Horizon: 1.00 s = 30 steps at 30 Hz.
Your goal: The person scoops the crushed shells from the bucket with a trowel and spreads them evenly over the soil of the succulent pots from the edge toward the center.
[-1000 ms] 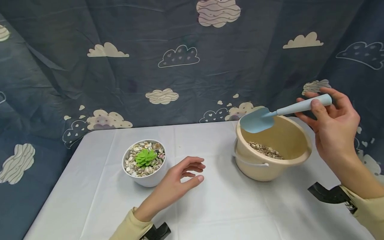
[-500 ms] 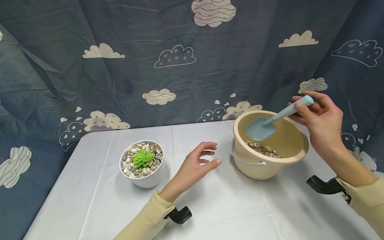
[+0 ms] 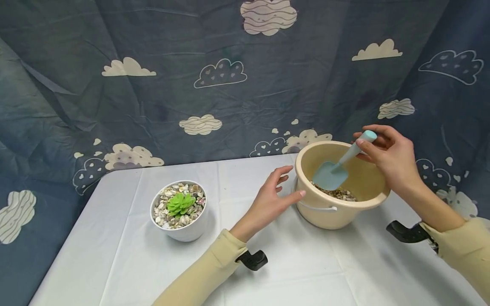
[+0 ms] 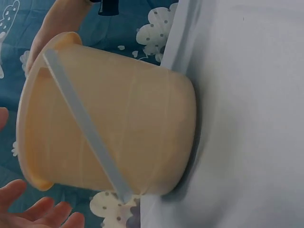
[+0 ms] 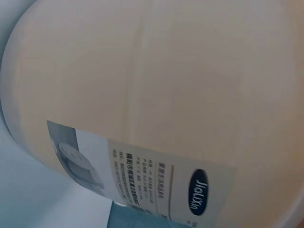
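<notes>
A beige bucket (image 3: 323,214) with a pale handle stands on the right of the table, small shells or pebbles (image 3: 344,195) lying in its bottom. My right hand (image 3: 392,155) grips a light blue hand trowel (image 3: 331,176) by its handle, over the bucket's right side. The trowel's blade points down inside the bucket, its tip overlapping the shells in the head view. My left hand (image 3: 269,195) holds nothing, its fingers spread and loosely bent, thumb and fingertips right at the bucket's left side. In the left wrist view the bucket (image 4: 118,118) appears sideways, my left fingers (image 4: 40,211) near its rim.
A white pot (image 3: 187,233) filled with shells and a green succulent (image 3: 180,205) stands on the left of the table. The white tablecloth (image 3: 126,238) reaches back to a dark blue curtain (image 3: 160,102) with cloud prints. The right wrist view shows a label (image 5: 156,175) on the bucket.
My right hand has moved left and down, lowering the trowel into the bucket and tilting it more steeply. The left hand has moved right, from beside the pot to the bucket.
</notes>
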Tool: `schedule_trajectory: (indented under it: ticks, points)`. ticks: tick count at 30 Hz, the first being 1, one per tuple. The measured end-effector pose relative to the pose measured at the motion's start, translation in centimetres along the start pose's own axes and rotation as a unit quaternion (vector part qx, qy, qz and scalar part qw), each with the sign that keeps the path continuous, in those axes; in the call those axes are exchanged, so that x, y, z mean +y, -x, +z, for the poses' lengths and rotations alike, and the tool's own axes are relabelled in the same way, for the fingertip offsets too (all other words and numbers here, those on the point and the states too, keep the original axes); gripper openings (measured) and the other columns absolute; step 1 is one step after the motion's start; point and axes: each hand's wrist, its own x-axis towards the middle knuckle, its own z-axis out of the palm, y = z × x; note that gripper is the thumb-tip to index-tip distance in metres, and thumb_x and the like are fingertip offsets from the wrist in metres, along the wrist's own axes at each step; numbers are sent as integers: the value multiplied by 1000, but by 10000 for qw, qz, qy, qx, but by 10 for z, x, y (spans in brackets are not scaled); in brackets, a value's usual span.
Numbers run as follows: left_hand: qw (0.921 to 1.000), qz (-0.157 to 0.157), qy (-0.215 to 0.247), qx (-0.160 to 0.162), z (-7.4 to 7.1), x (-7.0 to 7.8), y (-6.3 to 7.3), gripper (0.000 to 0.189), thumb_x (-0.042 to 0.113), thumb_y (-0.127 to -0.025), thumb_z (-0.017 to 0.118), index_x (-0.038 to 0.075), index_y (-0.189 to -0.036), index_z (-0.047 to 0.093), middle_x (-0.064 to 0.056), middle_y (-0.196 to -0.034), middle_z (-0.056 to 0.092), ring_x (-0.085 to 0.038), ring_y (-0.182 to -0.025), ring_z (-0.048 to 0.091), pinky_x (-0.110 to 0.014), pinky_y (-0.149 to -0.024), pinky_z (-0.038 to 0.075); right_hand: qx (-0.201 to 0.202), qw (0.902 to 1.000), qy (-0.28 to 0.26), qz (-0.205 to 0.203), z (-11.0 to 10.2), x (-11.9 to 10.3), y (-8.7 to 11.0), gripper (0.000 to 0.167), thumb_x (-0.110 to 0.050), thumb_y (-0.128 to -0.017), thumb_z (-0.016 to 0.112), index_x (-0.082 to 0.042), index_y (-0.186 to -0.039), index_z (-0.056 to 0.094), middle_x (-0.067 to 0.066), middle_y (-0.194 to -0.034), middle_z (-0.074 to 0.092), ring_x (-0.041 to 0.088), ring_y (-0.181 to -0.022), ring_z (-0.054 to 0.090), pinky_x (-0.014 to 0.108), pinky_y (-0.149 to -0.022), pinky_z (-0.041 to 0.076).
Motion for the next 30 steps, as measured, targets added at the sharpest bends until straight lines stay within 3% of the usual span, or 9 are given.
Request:
schedule_trajectory:
  ticks: [4, 8, 12, 17, 20, 25, 30]
  points:
    - [9998, 64, 168, -32, 9, 1, -8, 69, 37, -86, 75, 27, -146, 43, 14, -146, 37, -13, -135, 40, -34, -108, 36, -255, 9961, 836, 91, 4, 4, -1, 33, -10, -93, 68, -9, -123, 57, -8, -106, 70, 3, -93, 68, 23, -71, 56]
    - [9992, 144, 314, -212, 13, 2, -16, 77, 36, -84, 77, 23, -150, 39, 13, -147, 36, -12, -134, 39, -35, -107, 38, -608, 9831, 1721, 115, 7, 5, -2, 33, -16, -95, 67, -7, -123, 53, -8, -107, 70, 0, -91, 67, 24, -71, 56]
    - [9982, 26, 436, -402, 15, 1, -22, 85, 33, -82, 79, 24, -153, 34, 12, -150, 32, -12, -135, 37, -36, -107, 39, -874, 9737, 2093, 195, 9, 4, -2, 39, -23, -97, 64, -2, -126, 50, 1, -110, 71, -1, -89, 67, 26, -71, 57]
    - [9948, -118, 817, -601, 15, -1, -29, 91, 23, -80, 81, 27, -155, 29, 11, -153, 29, -12, -137, 33, -37, -108, 37, -1099, 9666, 2301, 251, 10, 3, -1, 41, -29, -99, 60, -2, -129, 53, 20, -121, 65, -2, -91, 65, 27, -72, 57]
    - [9923, -100, 1013, -703, 14, -2, -32, 92, 18, -79, 82, 29, -154, 29, 9, -152, 31, -12, -137, 33, -39, -109, 36, -1207, 9666, 2242, 294, 10, 4, 0, 41, -29, -99, 59, -1, -129, 55, 24, -122, 63, 0, -91, 65, 29, -73, 57]
    - [9923, -91, 967, -771, 13, -4, -34, 93, 19, -79, 82, 32, -153, 29, 9, -152, 32, -14, -138, 32, -40, -109, 35, -1237, 9694, 2065, 490, 9, 4, 0, 45, -30, -99, 59, 4, -128, 54, 19, -114, 67, 2, -87, 66, 33, -71, 58]
    - [9931, -87, 896, -750, 13, -4, -34, 93, 20, -79, 83, 33, -153, 29, 8, -151, 32, -16, -137, 33, -41, -109, 34, -1084, 9767, 1742, 637, 10, 3, 1, 46, -31, -99, 60, 5, -127, 53, 3, -103, 72, 4, -85, 68, 35, -69, 58]
